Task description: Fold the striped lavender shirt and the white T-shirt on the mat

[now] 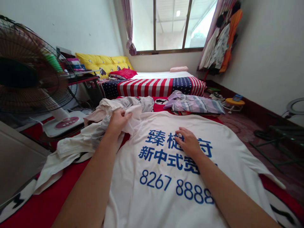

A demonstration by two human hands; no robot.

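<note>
A white T-shirt (161, 193) with blue printed characters and digits lies spread out in front of me on a red cover. My left hand (119, 119) pinches the shirt's left sleeve, near its shoulder, and lifts the cloth a little. My right hand (188, 141) rests on the printed chest of the shirt, fingers stretched out and holding nothing. Left of the shirt is a crumpled heap of white and grey clothes (78, 141), partly behind my left forearm. Beyond the collar sits a folded plaid garment (197, 104) in pale purple and grey.
The red cover (61, 186) carries black-and-white patterns. A standing fan (59, 118) is close on the left. Behind is a bed with a stars-and-stripes cover (147, 87). At the right are a small yellow stool (234, 102), a dark folding frame (277, 142) and hanging clothes (220, 44).
</note>
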